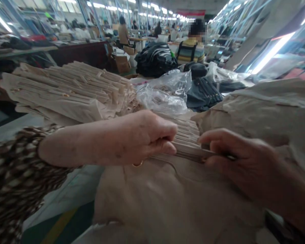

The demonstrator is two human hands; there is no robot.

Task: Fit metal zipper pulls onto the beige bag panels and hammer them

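A folded strip of beige fabric is stretched between my two hands, above a larger spread of beige cloth. My left hand, with a ring on one finger, pinches the strip's left end between thumb and fingers. The other end is gripped by my right hand. A small dark, shiny bit shows between the right fingers; I cannot make out what it is. Just behind the strip lie several layered beige pieces, partly covered by my left hand.
At the left is a tall pile of beige fabric pieces with small metal fittings. Clear plastic bags and dark garments lie beyond. More beige cloth is heaped at the right. A person in a striped top sits farther back.
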